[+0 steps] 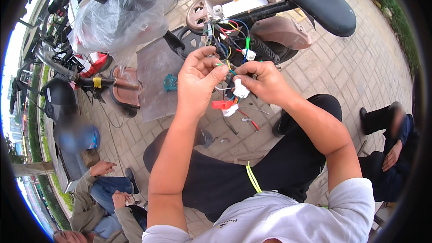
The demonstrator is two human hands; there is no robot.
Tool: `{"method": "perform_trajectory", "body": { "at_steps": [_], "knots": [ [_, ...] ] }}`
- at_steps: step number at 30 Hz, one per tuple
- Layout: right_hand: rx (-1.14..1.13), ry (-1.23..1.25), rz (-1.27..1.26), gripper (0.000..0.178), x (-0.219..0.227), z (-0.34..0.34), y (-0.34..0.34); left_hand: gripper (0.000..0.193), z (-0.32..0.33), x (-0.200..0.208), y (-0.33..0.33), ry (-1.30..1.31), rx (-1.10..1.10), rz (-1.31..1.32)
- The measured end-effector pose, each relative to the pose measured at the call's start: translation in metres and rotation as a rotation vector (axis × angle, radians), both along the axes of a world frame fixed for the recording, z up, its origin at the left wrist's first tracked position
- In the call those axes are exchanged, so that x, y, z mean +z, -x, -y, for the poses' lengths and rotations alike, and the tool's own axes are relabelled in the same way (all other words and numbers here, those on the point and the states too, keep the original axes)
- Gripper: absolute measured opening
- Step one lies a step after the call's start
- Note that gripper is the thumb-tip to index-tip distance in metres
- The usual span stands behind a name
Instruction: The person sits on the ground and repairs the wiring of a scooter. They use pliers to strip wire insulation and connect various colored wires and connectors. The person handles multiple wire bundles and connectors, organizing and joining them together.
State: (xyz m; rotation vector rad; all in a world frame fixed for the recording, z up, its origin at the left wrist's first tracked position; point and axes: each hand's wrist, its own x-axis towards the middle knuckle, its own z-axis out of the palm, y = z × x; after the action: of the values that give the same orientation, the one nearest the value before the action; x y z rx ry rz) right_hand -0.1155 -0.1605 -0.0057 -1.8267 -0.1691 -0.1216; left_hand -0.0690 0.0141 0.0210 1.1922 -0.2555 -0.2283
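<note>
My left hand [199,74] is closed, its thumb and fingertips pinching the end of a thin green wire [219,65]. Close to it, my right hand [264,81] grips a bundle of coloured wires between thumb and forefinger, just above a white plug connector [241,89]. Below the fingers hang a red connector [221,105] and loose wire ends, one with a red tip [257,126]. The wires run up into the opened body of an electric scooter [211,0]. A green connector [247,43] and another white connector [249,54] hang there.
The scooter's black seat [310,2] sticks out at the upper right. A clear plastic sheet [126,18] covers its front at upper left. A teal plastic part [170,83] lies on the footboard [155,69]. Seated people are at lower left and right on the paving [351,63].
</note>
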Motion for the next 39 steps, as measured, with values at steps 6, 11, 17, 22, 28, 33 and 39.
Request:
{"method": "perform_trajectory", "body": {
  "at_steps": [6, 11, 17, 22, 28, 33, 39],
  "knots": [
    [-0.033, -0.044, -0.004, 0.014, 0.006, -0.006, 0.006, 0.016, 0.000, -0.017, -0.004, 0.011, -0.120, -0.123],
    [-0.040, -0.049, -0.059, 0.013, 0.009, -0.006, 0.005, 0.014, 0.004, -0.019, 0.001, -0.100, -0.094, -0.127],
    [0.014, -0.213, -0.154, 0.016, 0.007, -0.008, 0.006, 0.025, 0.011, -0.015, 0.003, -0.020, -0.075, -0.071],
    [0.044, -0.176, -0.132, 0.020, -0.002, -0.005, 0.002, 0.025, 0.013, -0.016, 0.007, -0.106, -0.073, -0.048],
    [0.147, -0.449, -0.292, 0.019, -0.006, -0.004, -0.003, 0.026, 0.017, -0.015, 0.010, -0.037, -0.093, -0.101],
    [0.215, -0.559, -0.336, 0.016, -0.008, -0.003, -0.006, 0.027, 0.010, -0.016, 0.006, -0.057, -0.099, -0.047],
    [0.148, -0.585, -0.326, 0.016, -0.014, -0.007, -0.006, 0.025, 0.016, -0.018, 0.007, -0.161, -0.012, 0.033]
  ]
}}
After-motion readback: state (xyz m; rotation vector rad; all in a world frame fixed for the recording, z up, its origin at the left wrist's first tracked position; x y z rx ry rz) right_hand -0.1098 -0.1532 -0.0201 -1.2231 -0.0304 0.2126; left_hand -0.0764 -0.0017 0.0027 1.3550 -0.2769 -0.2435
